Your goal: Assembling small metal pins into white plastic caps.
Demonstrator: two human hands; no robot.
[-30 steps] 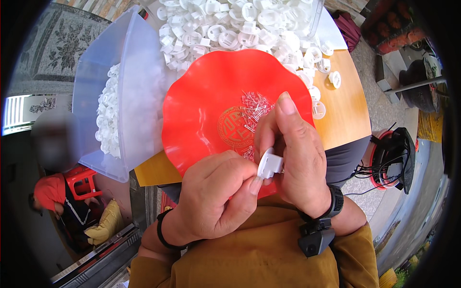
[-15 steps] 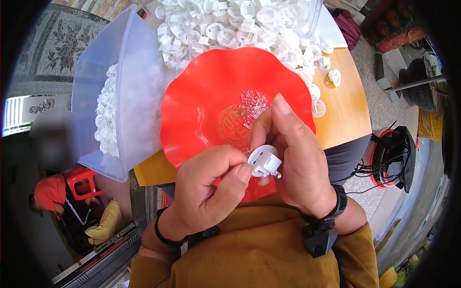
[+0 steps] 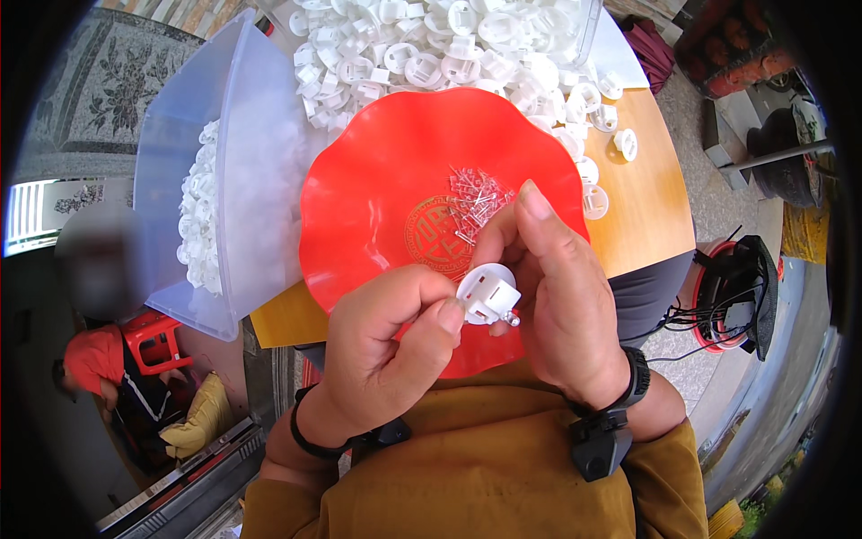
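Observation:
Over the near edge of a red scalloped bowl (image 3: 377, 162), my left hand (image 3: 382, 337) pinches the rim of a white plastic piece (image 3: 491, 295) between thumb and forefinger. The piece has a round disc and a boxy body with slots. A small clear pin (image 3: 512, 319) sticks out at its lower right corner. My right hand (image 3: 570, 305) curls its fingers behind and under the piece, its thumb raised; its fingertips are partly hidden. Inside the bowl lies a heap of small clear pins (image 3: 476, 202).
Many similar white pieces (image 3: 431, 67) are piled behind the bowl on a wooden table (image 3: 646, 211). A translucent bin (image 3: 260, 171) with more white pieces stands at left. Cables hang over a red tub (image 3: 709, 337) at right. Another person (image 3: 94, 359) is at far left.
The white piece has shifted slightly up and left, tilting a little in my fingers. My right hand has shifted slightly. The bowl and piles have stayed put.

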